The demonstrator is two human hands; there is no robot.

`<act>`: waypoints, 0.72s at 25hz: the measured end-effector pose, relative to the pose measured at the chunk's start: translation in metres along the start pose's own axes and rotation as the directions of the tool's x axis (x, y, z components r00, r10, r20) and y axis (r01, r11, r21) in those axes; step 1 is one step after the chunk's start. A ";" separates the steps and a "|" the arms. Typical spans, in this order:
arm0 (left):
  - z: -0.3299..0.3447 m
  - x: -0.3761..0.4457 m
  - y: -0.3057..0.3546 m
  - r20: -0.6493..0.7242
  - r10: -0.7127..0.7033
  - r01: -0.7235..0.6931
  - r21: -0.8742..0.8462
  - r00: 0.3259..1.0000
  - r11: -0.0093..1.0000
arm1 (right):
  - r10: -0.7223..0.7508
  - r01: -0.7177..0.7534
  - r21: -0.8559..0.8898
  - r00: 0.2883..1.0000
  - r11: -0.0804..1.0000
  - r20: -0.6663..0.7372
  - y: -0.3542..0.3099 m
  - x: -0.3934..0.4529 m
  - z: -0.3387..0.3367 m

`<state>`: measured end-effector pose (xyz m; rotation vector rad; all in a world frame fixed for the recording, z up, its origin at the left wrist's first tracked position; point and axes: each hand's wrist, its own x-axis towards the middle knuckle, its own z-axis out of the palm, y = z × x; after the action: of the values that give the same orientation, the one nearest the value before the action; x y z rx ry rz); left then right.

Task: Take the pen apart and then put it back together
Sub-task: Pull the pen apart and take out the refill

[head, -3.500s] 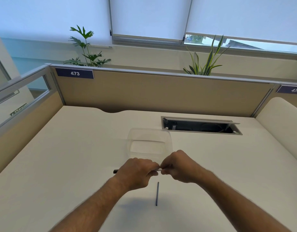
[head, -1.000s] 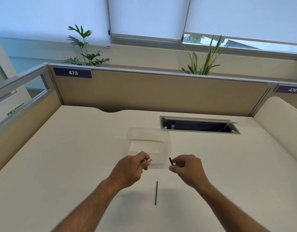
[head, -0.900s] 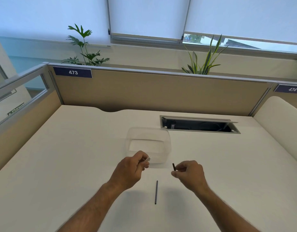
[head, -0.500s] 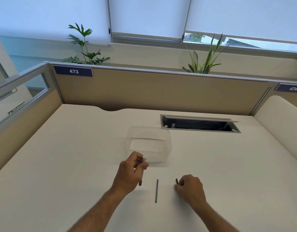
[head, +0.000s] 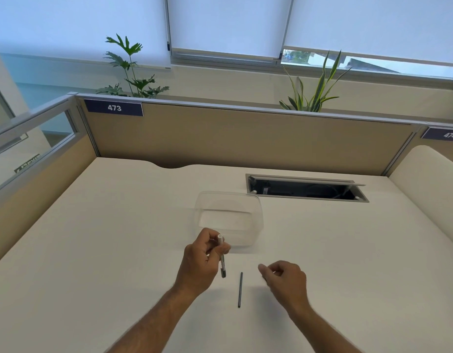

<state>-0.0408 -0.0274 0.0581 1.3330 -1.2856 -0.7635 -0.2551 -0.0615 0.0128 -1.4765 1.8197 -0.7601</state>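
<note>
My left hand [head: 201, 263] grips the pen barrel [head: 222, 258], held nearly upright with its white end up and its dark tip down, just above the desk. The thin dark refill [head: 240, 289] lies loose on the white desk [head: 105, 250] between my hands. My right hand [head: 285, 280] hovers low to the right of the refill, its fingers loosely curled and apart. A small dark pen piece [head: 264, 278] shows only as a sliver at the desk under its fingers.
A clear plastic container [head: 229, 219] stands just beyond my left hand. Behind it to the right is an open cable slot [head: 305, 191] in the desk. Beige partition walls close off the back and left sides.
My hands pulled apart, the small dark piece coming off in my right hand. My right hand lowered it to the desk. My left hand turned the barrel from level to upright.
</note>
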 end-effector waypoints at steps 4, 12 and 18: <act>0.010 -0.004 0.003 -0.012 0.003 -0.004 -0.140 1.000 0.990 | 0.245 -0.468 0.505 0.861 0.725 0.446 -0.031 -0.017 0.013; 0.010 -0.011 -0.013 -0.006 -0.055 0.053 -0.128 0.998 0.990 | 0.229 -0.489 0.841 0.868 0.233 0.442 -0.058 -0.012 0.013; 0.001 -0.014 -0.044 0.043 -0.147 0.136 0.198 0.988 0.971 | 0.032 -0.031 0.712 0.999 0.701 0.012 -0.059 -0.013 0.017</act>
<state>-0.0333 -0.0211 0.0131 1.5844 -1.3479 -0.7948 -0.2043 -0.0611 0.0502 -0.9093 1.2898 -1.2703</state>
